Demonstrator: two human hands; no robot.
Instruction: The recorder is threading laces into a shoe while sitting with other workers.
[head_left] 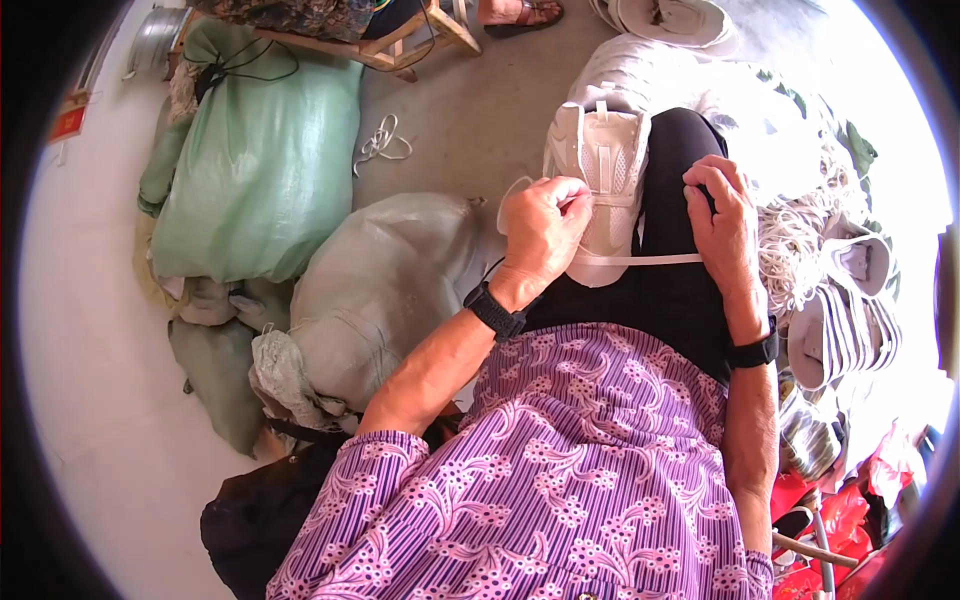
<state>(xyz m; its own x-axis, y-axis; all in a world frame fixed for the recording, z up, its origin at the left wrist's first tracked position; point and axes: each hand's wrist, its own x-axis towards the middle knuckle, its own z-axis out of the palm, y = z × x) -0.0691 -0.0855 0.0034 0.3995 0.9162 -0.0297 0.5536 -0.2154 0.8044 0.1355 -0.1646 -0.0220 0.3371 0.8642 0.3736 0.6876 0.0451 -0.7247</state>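
Observation:
A white shoe upper (606,165) with a mesh tongue rests on my lap, toe end toward me. Beside its left edge, my left hand (545,228) is closed in a pinch on a white shoelace (640,260); a loop of lace curves out left of the knuckles. The lace also runs straight from the shoe across my dark trousers to my right hand (722,215). That hand is closed with bent fingers over my right thigh, and the lace passes out of sight beneath its palm. Both wrists wear black straps.
At left stand a green sack (270,170) and a pale sack (385,280). A loose lace (383,140) lies on the floor. To my right are a lace heap (790,250) and stacked white shoe parts (845,335). Another person's sandalled foot (522,15) shows beyond a wooden stool (440,35).

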